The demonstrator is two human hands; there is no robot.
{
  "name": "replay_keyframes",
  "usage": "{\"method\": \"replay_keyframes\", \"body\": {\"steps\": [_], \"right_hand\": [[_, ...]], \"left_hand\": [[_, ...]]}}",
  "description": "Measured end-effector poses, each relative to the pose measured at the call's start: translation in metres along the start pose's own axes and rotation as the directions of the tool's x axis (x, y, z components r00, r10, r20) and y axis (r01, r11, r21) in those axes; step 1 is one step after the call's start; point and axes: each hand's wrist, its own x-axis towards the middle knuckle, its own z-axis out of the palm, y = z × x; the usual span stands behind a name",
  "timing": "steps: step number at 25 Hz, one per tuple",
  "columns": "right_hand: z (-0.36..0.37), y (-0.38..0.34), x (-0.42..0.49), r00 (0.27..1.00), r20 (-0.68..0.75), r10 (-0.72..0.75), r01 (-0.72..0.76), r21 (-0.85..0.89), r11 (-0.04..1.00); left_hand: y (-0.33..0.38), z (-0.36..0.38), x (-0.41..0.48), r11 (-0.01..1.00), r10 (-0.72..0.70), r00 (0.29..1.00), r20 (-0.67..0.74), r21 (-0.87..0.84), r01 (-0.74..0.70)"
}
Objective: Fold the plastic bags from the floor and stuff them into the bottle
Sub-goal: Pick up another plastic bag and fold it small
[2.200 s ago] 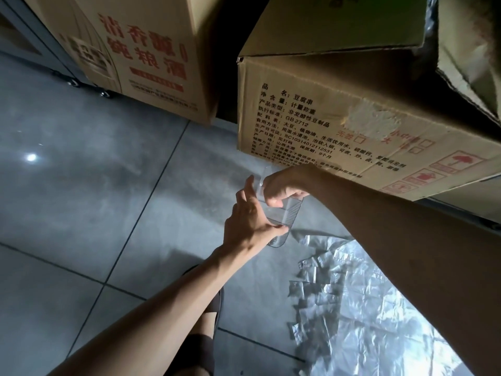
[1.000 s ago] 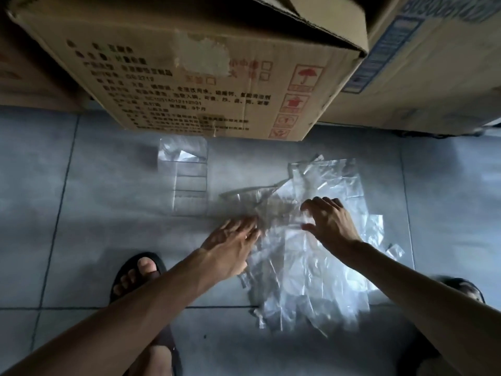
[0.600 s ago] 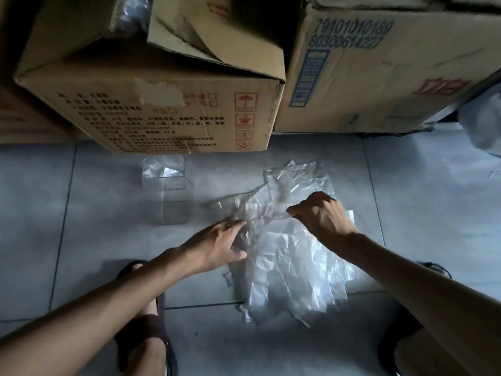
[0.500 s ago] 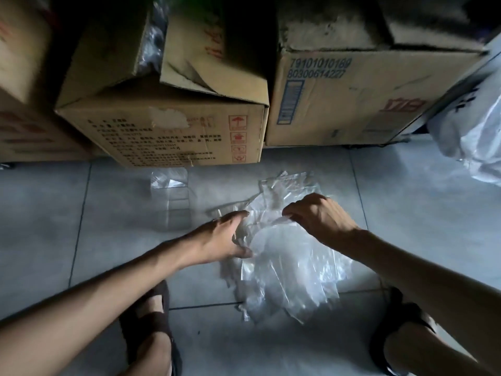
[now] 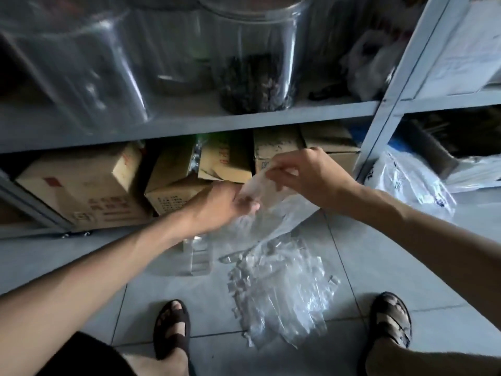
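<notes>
One plastic bag (image 5: 257,189) was lifted off the pile (image 5: 282,291) touched a moment earlier and was pinched between left hand (image 5: 222,204) and right hand (image 5: 306,177) above the floor (image 5: 379,267), so folding was judged next; the bottle (image 5: 199,257) was left standing beside the pile

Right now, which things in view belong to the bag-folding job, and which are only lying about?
Job: single bag, held by left hand and right hand; pile of bags on the floor; clear bottle standing beside it.
Lying about: cardboard boxes, jar on the shelf, white printed bag.
</notes>
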Motion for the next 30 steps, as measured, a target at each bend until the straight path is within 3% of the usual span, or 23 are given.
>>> {"method": "replay_keyframes", "body": {"steps": [2, 3, 4, 5, 6, 8, 10, 11, 14, 19, 23, 30], "right_hand": [[-0.021, -0.011, -0.008, 0.979, -0.199, 0.052, -0.056, -0.016, 0.998], [-0.027, -0.009, -0.017, 0.945, -0.290, 0.150, -0.127, 0.098, 0.987], [-0.031, -0.009, -0.029, 0.900, -0.304, 0.313, -0.215, 0.317, 0.924], [-0.035, -0.009, -0.042, 0.853, -0.199, 0.483, -0.306, 0.559, 0.770], [-0.034, -0.008, -0.055, 0.831, -0.003, 0.556, -0.384, 0.720, 0.578], [-0.022, -0.006, -0.078, 0.848, 0.353, 0.395, -0.476, 0.834, 0.278], [-0.010, -0.011, -0.089, 0.856, 0.469, 0.217, -0.498, 0.862, 0.100], [-0.008, -0.014, -0.088, 0.848, 0.486, 0.214, -0.506, 0.861, 0.051], [-0.001, -0.015, -0.077, 0.801, 0.451, 0.392, -0.506, 0.862, 0.041], [0.002, -0.014, -0.065, 0.756, 0.256, 0.602, -0.481, 0.842, 0.246], [0.001, -0.016, -0.059, 0.764, 0.266, 0.588, -0.477, 0.846, 0.238], [-0.012, -0.020, -0.066, 0.804, 0.290, 0.519, -0.498, 0.806, 0.320]], "left_hand": [[0.027, -0.010, -0.020, 0.971, -0.029, 0.999, -0.044, -0.240, 0.018], [0.033, -0.012, -0.029, 0.934, -0.056, 0.998, -0.032, -0.355, 0.041], [0.038, -0.014, -0.039, 0.888, -0.090, 0.996, -0.018, -0.453, 0.072], [0.039, -0.015, -0.048, 0.842, -0.121, 0.993, -0.002, -0.530, 0.102], [0.039, -0.015, -0.055, 0.796, -0.144, 0.989, 0.014, -0.593, 0.125], [0.037, -0.012, -0.063, 0.709, -0.155, 0.987, 0.035, -0.692, 0.136], [0.034, -0.007, -0.061, 0.645, -0.204, 0.978, 0.036, -0.747, 0.162], [0.034, -0.005, -0.058, 0.629, -0.231, 0.972, 0.030, -0.758, 0.173], [0.031, -0.005, -0.051, 0.633, -0.263, 0.965, 0.011, -0.753, 0.181], [0.021, -0.007, -0.048, 0.635, -0.290, 0.957, -0.025, -0.753, 0.172], [0.016, -0.010, -0.051, 0.670, -0.297, 0.949, -0.109, -0.731, 0.126], [0.022, -0.014, -0.056, 0.681, -0.231, 0.970, -0.073, -0.724, 0.107]]}}
